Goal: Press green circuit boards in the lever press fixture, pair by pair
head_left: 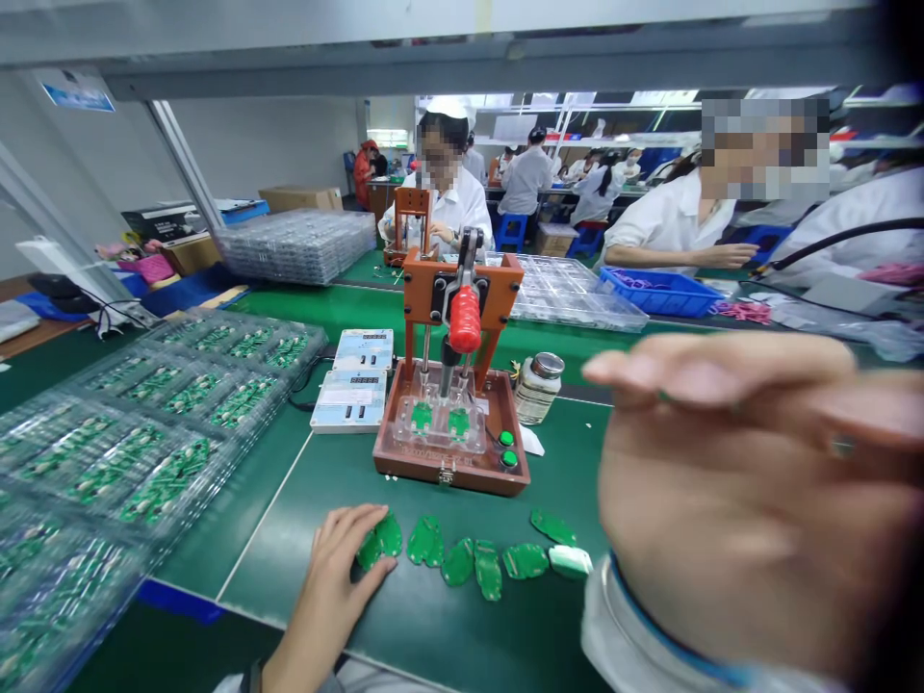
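Head view: left hand (336,577) lies flat on loose circuit boards (462,560); test jig (449,472) holds two — right hand (751,510) blurry, grip unclear.

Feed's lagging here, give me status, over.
Left grip open, resting on leftmost board. Right grip raised near camera, open, blurred. Loose boards in a row before the jig. Nothing blocking them.

Green worktops (563,452) run down a bright hall under a grey overhead rail (433,58). Pale wall (267,144) at left, blue stools (514,229) beyond.
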The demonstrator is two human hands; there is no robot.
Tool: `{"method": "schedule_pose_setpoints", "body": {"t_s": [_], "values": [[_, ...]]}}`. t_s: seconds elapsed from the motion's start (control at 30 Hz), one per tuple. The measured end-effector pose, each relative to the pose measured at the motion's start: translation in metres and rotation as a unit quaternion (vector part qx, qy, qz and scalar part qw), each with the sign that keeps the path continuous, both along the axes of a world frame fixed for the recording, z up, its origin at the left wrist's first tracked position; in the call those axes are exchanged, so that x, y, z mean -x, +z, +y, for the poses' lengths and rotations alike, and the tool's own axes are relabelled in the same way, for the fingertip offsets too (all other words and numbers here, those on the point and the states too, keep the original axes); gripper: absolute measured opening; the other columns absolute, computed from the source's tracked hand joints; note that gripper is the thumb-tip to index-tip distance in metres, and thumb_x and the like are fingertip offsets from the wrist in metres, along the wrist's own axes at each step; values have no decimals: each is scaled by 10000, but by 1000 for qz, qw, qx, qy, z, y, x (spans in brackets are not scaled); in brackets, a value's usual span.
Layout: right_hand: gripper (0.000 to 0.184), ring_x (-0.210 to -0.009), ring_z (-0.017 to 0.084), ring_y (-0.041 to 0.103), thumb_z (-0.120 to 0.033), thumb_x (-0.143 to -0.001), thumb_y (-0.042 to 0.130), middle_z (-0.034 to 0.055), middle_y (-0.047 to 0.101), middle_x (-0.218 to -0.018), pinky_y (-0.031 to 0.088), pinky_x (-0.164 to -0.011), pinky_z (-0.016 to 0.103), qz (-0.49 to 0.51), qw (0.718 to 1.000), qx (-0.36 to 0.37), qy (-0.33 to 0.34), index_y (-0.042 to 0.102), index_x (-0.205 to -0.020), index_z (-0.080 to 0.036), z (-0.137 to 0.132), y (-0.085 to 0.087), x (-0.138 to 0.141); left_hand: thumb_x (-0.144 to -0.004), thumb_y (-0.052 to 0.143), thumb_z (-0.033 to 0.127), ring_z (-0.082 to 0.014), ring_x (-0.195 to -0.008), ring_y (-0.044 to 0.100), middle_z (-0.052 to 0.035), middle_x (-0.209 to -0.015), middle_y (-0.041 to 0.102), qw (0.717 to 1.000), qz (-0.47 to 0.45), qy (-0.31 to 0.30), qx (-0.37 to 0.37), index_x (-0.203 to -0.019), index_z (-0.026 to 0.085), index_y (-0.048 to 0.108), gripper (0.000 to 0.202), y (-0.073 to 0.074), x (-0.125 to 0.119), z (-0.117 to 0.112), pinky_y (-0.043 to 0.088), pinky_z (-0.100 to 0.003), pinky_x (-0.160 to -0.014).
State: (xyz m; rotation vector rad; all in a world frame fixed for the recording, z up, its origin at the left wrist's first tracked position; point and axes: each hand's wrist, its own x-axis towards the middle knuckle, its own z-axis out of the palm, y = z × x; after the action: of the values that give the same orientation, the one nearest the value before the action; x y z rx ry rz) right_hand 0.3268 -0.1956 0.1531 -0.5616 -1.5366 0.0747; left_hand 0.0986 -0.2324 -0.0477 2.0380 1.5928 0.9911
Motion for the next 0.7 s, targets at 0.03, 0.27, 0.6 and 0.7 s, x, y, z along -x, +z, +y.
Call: {"method": "schedule_pose_setpoints", "body": {"t_s": [0.03, 0.27, 0.6, 0.7], "values": [[161, -903, 182, 555, -327, -953, 445, 28, 511, -935, 520, -819, 394, 41, 999, -28, 5, 582, -1038, -328, 11, 0, 4, -810, 628, 251, -291, -1032, 584, -77, -1103, 674, 1000, 3, 0, -1, -1139, 264, 659, 331, 0, 0, 0, 501, -484, -879], [215, -1151, 230, 524, -396, -937, 497, 62, 556, -1186, 435, -1008, 472, -117, 993, -20, 23, 555, -1075, -241, 68, -11, 10, -816, 637, 239, -279, -1054, 579, -73, -1127, 667, 1000, 11, -8, 5, -1133, 272, 665, 319, 2, 0, -1, 506, -452, -878], [192, -1023, 194, 597, -389, -963, 457, 44, 593, -1063, 490, -867, 377, -195, 960, -185, -73, 451, -1093, -249, 93, 5, 16, -823, 623, 219, -287, -1069, 559, -73, -1164, 652, 1000, 8, -13, 17, -1124, 270, 666, 308, -1, 0, -2, 496, -466, -886], [160, -714, 107, 608, -371, -965, 466, -5, 574, -878, 506, -665, 268, -84, 992, -95, -13, 440, -984, -215, 110, 56, 26, -833, 617, 213, -286, -1072, 550, -78, -1169, 647, 1000, 10, -18, 13, -1130, 260, 663, 303, -2, 0, -3, 489, -463, -893]]}}
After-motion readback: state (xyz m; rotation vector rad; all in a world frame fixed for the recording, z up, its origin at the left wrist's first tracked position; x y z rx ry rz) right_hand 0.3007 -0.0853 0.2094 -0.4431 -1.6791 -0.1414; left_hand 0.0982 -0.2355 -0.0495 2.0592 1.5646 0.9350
